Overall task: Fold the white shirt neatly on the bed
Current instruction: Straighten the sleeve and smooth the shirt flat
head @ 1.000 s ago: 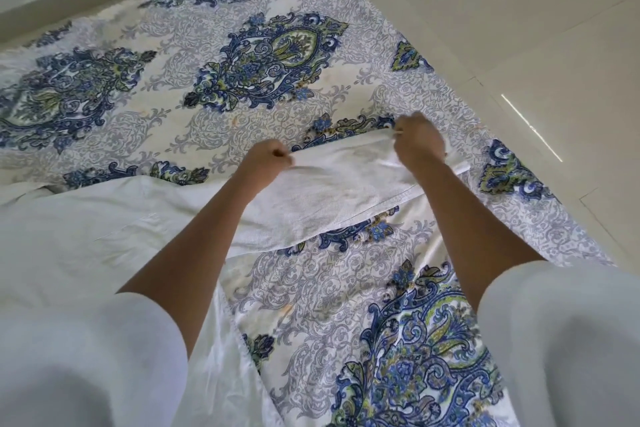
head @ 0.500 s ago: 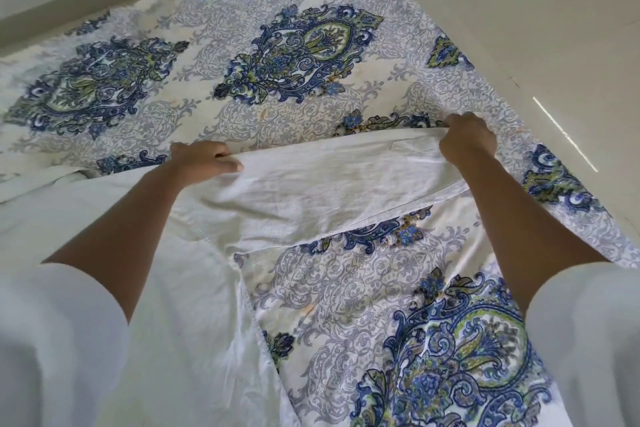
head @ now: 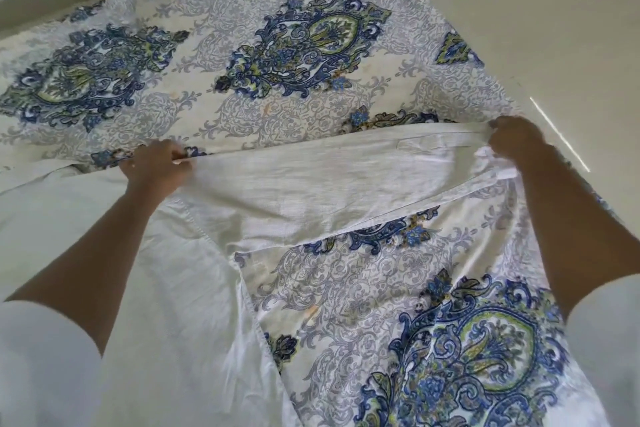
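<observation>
Evidently to flatten it for a fold, the left hand point(head: 156, 168) and right hand point(head: 516, 142) each grip the white shirt point(head: 311, 191) with curled fingers, stretching a section taut between them. It lies across the near left of the bed point(head: 277, 111), reaching its right edge.

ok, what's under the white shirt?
The patterned bedsheet shows around the white shirt and runs beneath it; anything else under the cloth is covered. The left hand and right hand grip its far edge.

At left, bottom edges — white shirt point(head: 173, 288) cut off, full outline not shown. Fingertips of right hand point(head: 516, 144) concealed by bunched shirt cloth.
</observation>
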Motion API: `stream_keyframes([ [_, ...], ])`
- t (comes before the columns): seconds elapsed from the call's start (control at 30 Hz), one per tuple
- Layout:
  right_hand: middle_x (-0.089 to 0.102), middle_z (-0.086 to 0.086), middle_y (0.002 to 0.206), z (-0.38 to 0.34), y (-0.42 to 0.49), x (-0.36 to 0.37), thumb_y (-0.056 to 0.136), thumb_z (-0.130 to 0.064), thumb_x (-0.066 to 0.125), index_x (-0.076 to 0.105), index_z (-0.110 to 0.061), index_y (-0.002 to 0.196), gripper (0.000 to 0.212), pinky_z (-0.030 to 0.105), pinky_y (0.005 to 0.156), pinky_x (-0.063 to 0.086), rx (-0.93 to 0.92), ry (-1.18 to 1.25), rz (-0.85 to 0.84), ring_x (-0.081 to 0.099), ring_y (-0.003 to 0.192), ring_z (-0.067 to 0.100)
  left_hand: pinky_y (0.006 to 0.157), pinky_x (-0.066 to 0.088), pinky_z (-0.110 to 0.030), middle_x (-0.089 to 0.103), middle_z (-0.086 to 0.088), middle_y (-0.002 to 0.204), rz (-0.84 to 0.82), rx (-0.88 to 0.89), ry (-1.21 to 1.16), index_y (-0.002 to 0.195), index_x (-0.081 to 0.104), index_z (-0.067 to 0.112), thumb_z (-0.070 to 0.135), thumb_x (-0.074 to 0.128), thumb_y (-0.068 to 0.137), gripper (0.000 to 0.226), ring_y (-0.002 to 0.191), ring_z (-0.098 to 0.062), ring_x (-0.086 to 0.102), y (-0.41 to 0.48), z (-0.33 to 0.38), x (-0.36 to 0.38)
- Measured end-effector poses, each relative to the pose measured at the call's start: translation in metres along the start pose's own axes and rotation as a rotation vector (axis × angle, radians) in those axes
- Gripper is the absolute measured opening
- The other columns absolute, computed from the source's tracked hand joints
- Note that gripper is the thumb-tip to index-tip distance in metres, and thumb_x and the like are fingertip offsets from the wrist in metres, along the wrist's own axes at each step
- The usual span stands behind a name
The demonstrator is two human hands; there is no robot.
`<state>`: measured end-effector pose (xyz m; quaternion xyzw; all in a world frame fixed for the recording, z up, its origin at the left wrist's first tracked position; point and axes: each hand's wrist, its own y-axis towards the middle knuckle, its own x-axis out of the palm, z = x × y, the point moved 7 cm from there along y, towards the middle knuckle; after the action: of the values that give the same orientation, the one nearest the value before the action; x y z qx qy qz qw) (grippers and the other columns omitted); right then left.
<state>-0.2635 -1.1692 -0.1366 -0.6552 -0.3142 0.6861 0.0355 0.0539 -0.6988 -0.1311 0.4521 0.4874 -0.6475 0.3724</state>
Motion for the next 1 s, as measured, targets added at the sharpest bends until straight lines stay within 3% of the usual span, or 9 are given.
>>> stream_keyframes([
  [0.1, 0.057, 0.020, 0.102, 0.014, -0.010, 0.009, 0.090, -0.018, 0.056, 0.058, 0.000, 0.093, 0.019, 0.033, 0.073, 0.047, 0.084, 0.183, -0.039, 0.056, 0.093, 0.031, 0.099, 0.033, -0.051, 0.051, -0.018, 0.124, 0.128, 0.215, -0.004, 0.113, 0.057, 0.009, 0.025, 0.060, 0.083, 0.034, 0.119, -0.036, 0.045, -0.029, 0.070, 0.015],
  [0.2, 0.058, 0.014, 0.105, 0.029, -0.016, 0.017, 0.088, -0.030, 0.061, 0.059, -0.001, 0.101, 0.032, 0.028, 0.073, 0.051, 0.178, 0.466, -0.101, 0.061, 0.089, 0.027, 0.109, 0.025, -0.050, 0.028, -0.014, 0.150, 0.044, 0.475, -0.097, 0.141, 0.033, 0.009, 0.030, 0.053, 0.091, 0.058, 0.138, -0.033, 0.027, -0.064, 0.148, 0.046],
  [0.3, 0.058, 0.004, 0.072, 0.038, -0.025, 0.021, 0.087, -0.031, 0.061, 0.051, -0.015, 0.069, 0.026, 0.013, 0.038, 0.042, 0.190, 0.741, -0.179, 0.046, 0.057, 0.012, 0.116, 0.005, -0.042, -0.003, -0.009, 0.158, -0.080, 0.695, -0.069, 0.150, 0.002, 0.013, 0.039, 0.039, 0.097, 0.069, 0.146, -0.025, -0.001, -0.101, 0.222, 0.079],
  [0.5, 0.042, -0.001, 0.043, 0.052, -0.018, 0.024, 0.085, -0.024, 0.067, 0.052, -0.013, 0.066, 0.026, 0.018, 0.033, 0.021, 0.198, 0.956, -0.315, 0.030, 0.033, 0.009, 0.115, -0.008, -0.043, -0.015, -0.006, 0.157, -0.163, 0.809, 0.078, 0.149, -0.006, 0.017, 0.044, 0.027, 0.098, 0.067, 0.145, -0.023, -0.014, -0.130, 0.290, 0.116],
  [0.6, 0.049, 0.002, 0.058, 0.055, -0.017, 0.024, 0.082, -0.031, 0.070, 0.061, -0.011, 0.081, 0.022, 0.022, 0.040, 0.025, 0.191, 0.935, -0.374, 0.039, 0.045, 0.013, 0.115, -0.010, -0.042, -0.016, -0.004, 0.157, -0.162, 0.800, 0.077, 0.149, -0.008, 0.017, 0.045, 0.027, 0.098, 0.067, 0.145, -0.022, -0.016, -0.129, 0.293, 0.120],
  [0.8, 0.049, 0.002, 0.070, 0.054, -0.007, 0.034, 0.067, -0.028, 0.081, 0.054, -0.010, 0.071, 0.033, 0.025, 0.057, 0.038, 0.274, 0.917, -0.412, 0.042, 0.061, 0.012, 0.113, -0.014, -0.040, -0.016, -0.002, 0.157, -0.136, 0.792, 0.077, 0.149, -0.009, 0.020, 0.050, 0.024, 0.097, 0.067, 0.144, -0.018, -0.017, -0.126, 0.290, 0.125],
  [0.9, 0.067, 0.016, 0.103, 0.056, 0.001, 0.036, 0.030, -0.025, 0.092, 0.063, 0.002, 0.100, 0.081, 0.043, 0.086, 0.053, 0.281, 0.998, -0.307, 0.064, 0.093, 0.029, 0.113, -0.015, -0.040, -0.017, -0.002, 0.157, -0.136, 0.787, 0.082, 0.148, -0.010, 0.020, 0.050, 0.024, 0.097, 0.068, 0.144, -0.018, -0.018, -0.127, 0.290, 0.126],
  [0.93, 0.064, 0.018, 0.113, 0.056, 0.002, 0.030, 0.034, -0.022, 0.092, 0.061, 0.002, 0.109, 0.085, 0.042, 0.091, 0.051, 0.259, 0.994, -0.240, 0.063, 0.101, 0.034, 0.112, -0.015, -0.040, -0.018, -0.002, 0.157, -0.140, 0.785, 0.088, 0.148, -0.010, 0.020, 0.051, 0.023, 0.097, 0.068, 0.144, -0.018, -0.018, -0.127, 0.290, 0.126],
  [1.0, 0.061, 0.014, 0.122, 0.057, 0.000, 0.006, 0.069, -0.015, 0.078, 0.058, 0.000, 0.119, 0.056, 0.026, 0.082, 0.051, 0.204, 0.837, -0.082, 0.059, 0.111, 0.031, 0.113, -0.015, -0.041, -0.019, -0.002, 0.156, -0.162, 0.792, 0.093, 0.148, -0.011, 0.019, 0.051, 0.022, 0.097, 0.069, 0.144, -0.019, -0.019, -0.128, 0.292, 0.124],
])
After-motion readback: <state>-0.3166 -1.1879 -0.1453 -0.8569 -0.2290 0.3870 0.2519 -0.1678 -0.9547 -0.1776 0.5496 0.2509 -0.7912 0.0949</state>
